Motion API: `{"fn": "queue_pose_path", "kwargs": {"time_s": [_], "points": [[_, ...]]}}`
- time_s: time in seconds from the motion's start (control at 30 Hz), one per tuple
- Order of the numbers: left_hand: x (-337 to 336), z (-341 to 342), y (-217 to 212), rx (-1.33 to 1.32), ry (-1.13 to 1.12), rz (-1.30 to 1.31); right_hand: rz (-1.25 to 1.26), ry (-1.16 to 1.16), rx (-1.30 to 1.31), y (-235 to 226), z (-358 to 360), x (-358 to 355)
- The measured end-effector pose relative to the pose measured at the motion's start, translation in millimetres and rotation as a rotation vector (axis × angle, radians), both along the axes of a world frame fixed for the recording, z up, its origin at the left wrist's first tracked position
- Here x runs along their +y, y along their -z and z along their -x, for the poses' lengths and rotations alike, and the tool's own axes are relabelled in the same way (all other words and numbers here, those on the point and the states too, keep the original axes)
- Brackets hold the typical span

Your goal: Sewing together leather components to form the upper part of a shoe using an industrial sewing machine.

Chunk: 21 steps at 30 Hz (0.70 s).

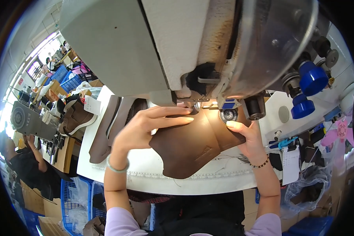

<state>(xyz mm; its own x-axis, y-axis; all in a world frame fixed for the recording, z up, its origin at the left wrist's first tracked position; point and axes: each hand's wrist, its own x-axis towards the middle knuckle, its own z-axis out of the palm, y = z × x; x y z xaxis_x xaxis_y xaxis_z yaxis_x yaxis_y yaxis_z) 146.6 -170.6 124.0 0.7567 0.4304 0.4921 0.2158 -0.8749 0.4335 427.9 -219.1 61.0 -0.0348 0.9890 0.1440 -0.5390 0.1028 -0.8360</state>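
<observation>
A brown leather shoe-upper piece [188, 147] lies under the head of a sewing machine [118, 47], lit by a warm lamp. My left hand [149, 124] rests on its upper left part, fingers stretched out flat towards the needle area. The fingertips lie close to the presser foot, which is partly hidden. At the right edge my right hand [249, 139] grips the leather, thumb on top and the other fingers out of sight. Just above that thumb is a round, dark metal part [228, 115].
More brown leather pieces [106, 129] lie left on the white table [145, 185], which has a ruler strip [200, 175]. A brown shoe [76, 118] stands further left. Blue knobs [312, 78] hang at right. Blue crates [72, 204] are below left. A co-worker [29, 169] sits at far left.
</observation>
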Motion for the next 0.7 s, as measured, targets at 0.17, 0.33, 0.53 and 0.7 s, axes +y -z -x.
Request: {"fn": "queue_pose_path", "kwargs": {"time_s": [0.17,0.33,0.53,0.7], "points": [[-34,31,-39,0.155,0.202,0.112,0.037,-0.048,0.011,-4,3,-2],[-106,-43,-31,0.41,-0.225,-0.208,0.039,-0.108,0.007,-14,-2,-5],[-93,-69,14,0.239,-0.503,-0.419,0.012,-0.165,0.065,-7,-2,2],[-92,-52,-29,0.002,-0.686,0.673,0.022,-0.17,0.07,-5,-7,0]]}}
